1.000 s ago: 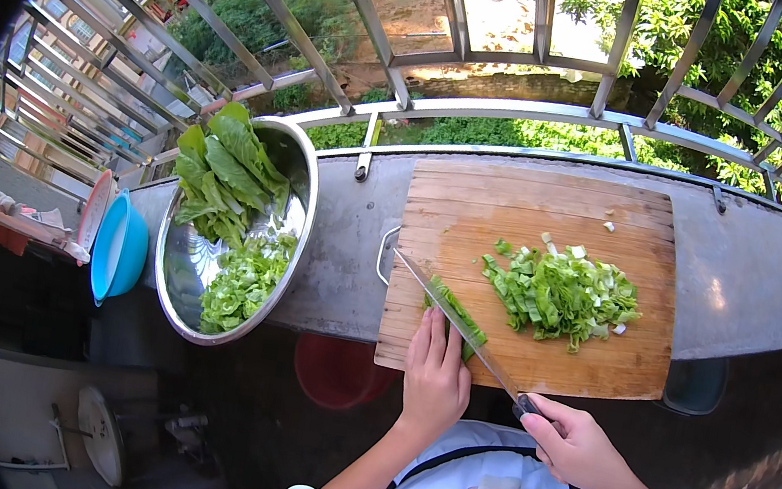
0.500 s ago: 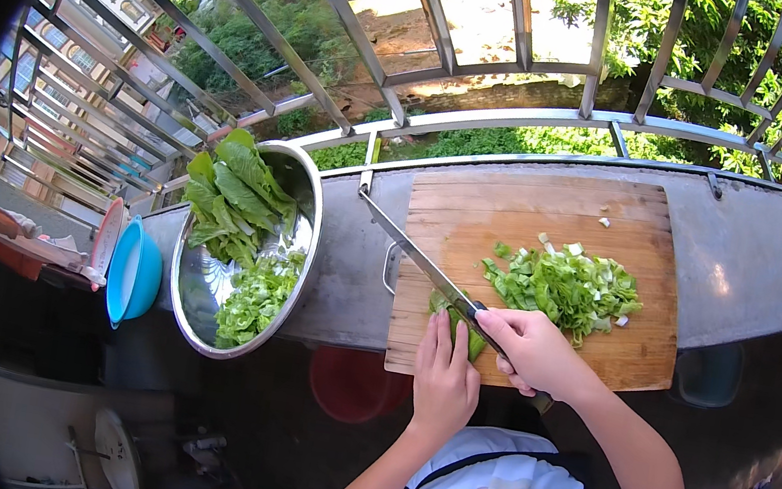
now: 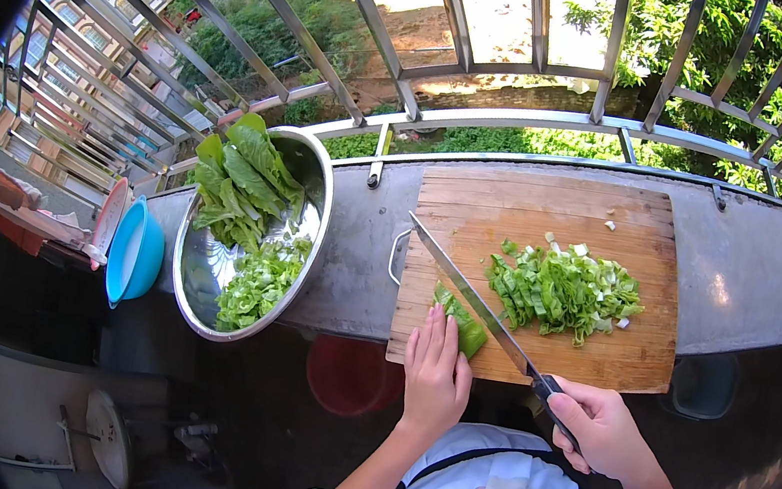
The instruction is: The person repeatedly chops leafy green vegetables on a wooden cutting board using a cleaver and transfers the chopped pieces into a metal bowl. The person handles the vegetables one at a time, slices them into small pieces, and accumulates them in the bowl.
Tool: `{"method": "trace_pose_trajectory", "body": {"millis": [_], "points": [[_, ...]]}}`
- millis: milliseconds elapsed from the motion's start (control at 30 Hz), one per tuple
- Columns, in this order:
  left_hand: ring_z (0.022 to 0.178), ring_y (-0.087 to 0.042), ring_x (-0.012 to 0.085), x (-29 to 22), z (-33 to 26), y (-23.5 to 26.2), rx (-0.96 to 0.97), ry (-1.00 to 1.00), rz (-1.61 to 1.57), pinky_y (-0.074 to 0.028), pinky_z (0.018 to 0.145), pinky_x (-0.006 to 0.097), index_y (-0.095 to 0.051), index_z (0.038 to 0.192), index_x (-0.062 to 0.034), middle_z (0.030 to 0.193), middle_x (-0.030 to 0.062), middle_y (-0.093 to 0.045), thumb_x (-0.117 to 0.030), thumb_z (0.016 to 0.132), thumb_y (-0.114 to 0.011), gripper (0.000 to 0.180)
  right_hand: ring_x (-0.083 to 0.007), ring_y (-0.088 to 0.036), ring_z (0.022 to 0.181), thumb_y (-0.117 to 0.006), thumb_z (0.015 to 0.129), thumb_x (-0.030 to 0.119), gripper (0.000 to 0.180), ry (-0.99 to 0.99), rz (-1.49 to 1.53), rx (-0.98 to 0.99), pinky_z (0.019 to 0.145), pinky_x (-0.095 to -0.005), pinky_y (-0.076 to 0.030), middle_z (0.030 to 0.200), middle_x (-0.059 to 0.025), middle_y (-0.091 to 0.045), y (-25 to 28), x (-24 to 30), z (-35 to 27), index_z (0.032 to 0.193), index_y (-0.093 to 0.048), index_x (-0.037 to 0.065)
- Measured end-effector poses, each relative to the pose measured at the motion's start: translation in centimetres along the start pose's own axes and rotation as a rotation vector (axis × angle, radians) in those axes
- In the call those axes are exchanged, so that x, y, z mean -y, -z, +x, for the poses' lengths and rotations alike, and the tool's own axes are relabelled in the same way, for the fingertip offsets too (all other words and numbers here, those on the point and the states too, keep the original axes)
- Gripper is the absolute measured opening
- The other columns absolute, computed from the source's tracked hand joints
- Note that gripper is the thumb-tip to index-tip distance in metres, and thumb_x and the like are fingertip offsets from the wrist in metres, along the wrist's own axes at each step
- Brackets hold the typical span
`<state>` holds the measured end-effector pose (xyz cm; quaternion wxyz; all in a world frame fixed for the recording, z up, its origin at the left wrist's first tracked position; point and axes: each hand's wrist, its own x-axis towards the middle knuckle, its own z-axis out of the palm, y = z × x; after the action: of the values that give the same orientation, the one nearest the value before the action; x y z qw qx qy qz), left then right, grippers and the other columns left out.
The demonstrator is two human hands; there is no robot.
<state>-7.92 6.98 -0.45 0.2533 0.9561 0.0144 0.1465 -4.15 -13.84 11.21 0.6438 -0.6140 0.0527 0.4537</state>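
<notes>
My right hand [image 3: 598,427] is wrapped round the black handle of a long-bladed kitchen knife [image 3: 474,300]. The blade slants toward the far left, over the wooden cutting board [image 3: 558,209]. My left hand [image 3: 438,368] holds a green leafy-vegetable piece [image 3: 462,326] down at the board's near left edge, with fingers stretched forward together over it. Just right of that piece runs the blade; contact between the two is hard to tell. A heap of chopped leafy greens [image 3: 561,288] lies on the right half of the board.
Left of the board, a steel bowl [image 3: 311,258] holds whole leaves and chopped greens. Beyond it stands a blue basin [image 3: 136,252]. Metal railings [image 3: 549,135] border the grey ledge [image 3: 353,229] at the far side. A red bucket [image 3: 351,375] sits below the ledge.
My right hand has drawn the knife back toward me and to the right, uncovering more of the leafy piece. The left hand stays on that piece. The whole view has shifted slightly.
</notes>
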Motion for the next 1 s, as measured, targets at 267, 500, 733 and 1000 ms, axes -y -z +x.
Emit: {"method": "trace_pose_trajectory", "body": {"millis": [267,500,733,1000], "points": [[0.127,-0.037,0.0376,0.2,-0.2,-0.6,-0.006,-0.022,0.041,-0.029,0.102,0.046,-0.045,0.124,0.01,0.134,0.0271,-0.04,-0.008,0.082,-0.05,0.046,-0.0014,-0.037,0.051,-0.05,0.094,0.02,0.03,-0.05,0.005,0.024,0.045,-0.0172,-0.031,0.064,0.0079,-0.041,-0.4,-1.3,-0.2,0.12,-0.054,0.005],[0.125,-0.038,0.04,0.7,-0.4,-0.7,0.023,-0.07,0.098,-0.032,0.099,0.048,-0.047,0.122,0.0104,0.132,0.0279,-0.041,-0.008,0.081,-0.051,0.044,-0.0025,-0.036,0.067,-0.05,0.094,0.019,0.029,0.025,-0.106,0.023,0.058,-0.0182,-0.034,0.075,0.0052,-0.045,-1.1,-2.2,0.4,0.116,-0.052,0.0],[0.124,-0.039,0.042,0.5,-0.2,-0.7,0.018,-0.083,0.032,-0.032,0.099,0.049,-0.048,0.119,0.0121,0.131,0.0294,-0.042,-0.009,0.082,-0.053,0.043,-0.0039,-0.038,0.05,-0.046,0.096,0.027,0.039,-0.058,-0.165,0.034,0.045,-0.0201,-0.033,0.062,0.0025,-0.044,-1.7,0.3,4.4,0.125,-0.049,0.003],[0.126,-0.037,0.0403,0.4,-0.2,-0.2,0.045,-0.093,0.083,-0.031,0.1,0.048,-0.045,0.123,0.0113,0.133,0.0289,-0.04,-0.013,0.083,-0.052,0.047,-0.0061,-0.036,0.033,-0.046,0.095,0.033,0.038,0.008,-0.054,0.085,0.03,-0.0222,-0.03,0.053,0.0007,-0.043,-2.0,1.8,8.5,0.119,-0.054,0.004]]}}
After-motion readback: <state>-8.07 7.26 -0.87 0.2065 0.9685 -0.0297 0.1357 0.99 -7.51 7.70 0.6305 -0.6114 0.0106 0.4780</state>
